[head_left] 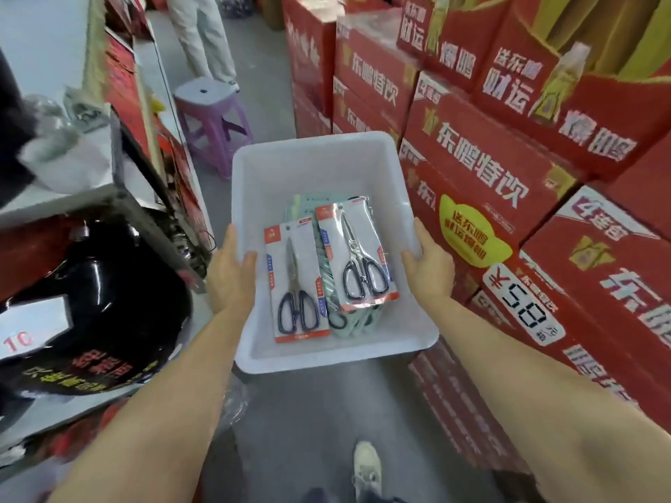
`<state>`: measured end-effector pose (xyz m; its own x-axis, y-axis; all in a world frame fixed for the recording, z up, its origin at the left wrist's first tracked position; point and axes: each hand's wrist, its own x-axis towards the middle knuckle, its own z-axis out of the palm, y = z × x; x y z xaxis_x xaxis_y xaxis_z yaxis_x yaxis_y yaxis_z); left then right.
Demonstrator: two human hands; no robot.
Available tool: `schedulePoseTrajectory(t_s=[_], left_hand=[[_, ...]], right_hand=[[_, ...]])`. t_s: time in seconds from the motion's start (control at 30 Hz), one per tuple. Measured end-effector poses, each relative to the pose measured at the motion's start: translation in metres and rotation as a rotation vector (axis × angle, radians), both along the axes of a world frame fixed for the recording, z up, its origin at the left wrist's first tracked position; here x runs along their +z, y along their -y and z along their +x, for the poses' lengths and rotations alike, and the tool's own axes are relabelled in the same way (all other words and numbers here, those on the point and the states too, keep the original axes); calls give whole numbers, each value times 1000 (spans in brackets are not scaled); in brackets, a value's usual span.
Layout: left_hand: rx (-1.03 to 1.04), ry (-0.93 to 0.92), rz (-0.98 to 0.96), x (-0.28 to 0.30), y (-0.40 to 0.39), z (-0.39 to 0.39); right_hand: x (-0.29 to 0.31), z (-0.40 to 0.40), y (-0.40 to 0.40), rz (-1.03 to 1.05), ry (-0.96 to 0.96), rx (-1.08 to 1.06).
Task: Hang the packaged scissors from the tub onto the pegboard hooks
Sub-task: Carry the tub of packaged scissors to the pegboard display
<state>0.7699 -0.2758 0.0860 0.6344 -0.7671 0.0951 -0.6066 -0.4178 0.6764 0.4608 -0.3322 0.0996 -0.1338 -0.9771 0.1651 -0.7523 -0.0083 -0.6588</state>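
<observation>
At the centre of the frame, the left hand (232,270) and right hand (428,265) grip opposite sides of a white tub (319,165), thumbs hooked over its rim. Packaged scissors (296,281) lie stacked inside; red boxes (508,176) fill the right.

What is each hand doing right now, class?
Left hand: closed on the white tub's left rim.
Right hand: closed on its right rim.

Matt white plastic tub (319,157); glossy clear-plastic scissors packs (296,281).
</observation>
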Motion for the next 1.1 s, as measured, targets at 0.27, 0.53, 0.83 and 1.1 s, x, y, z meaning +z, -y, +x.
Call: schedulePoseTrajectory(t_s=[0.27,0.53,0.83,1.1], left_hand=[[120,50,-1,-4,112,75],[153,73,12,-4,241,160],[200,26,-27,1,393,240],[275,-8,-28,1,512,316]], right_hand=[[-4,89,152,48,-17,113],[-7,181,294,88,18,119],[3,264,451,80,32,157],[0,348,594,87,62,239]])
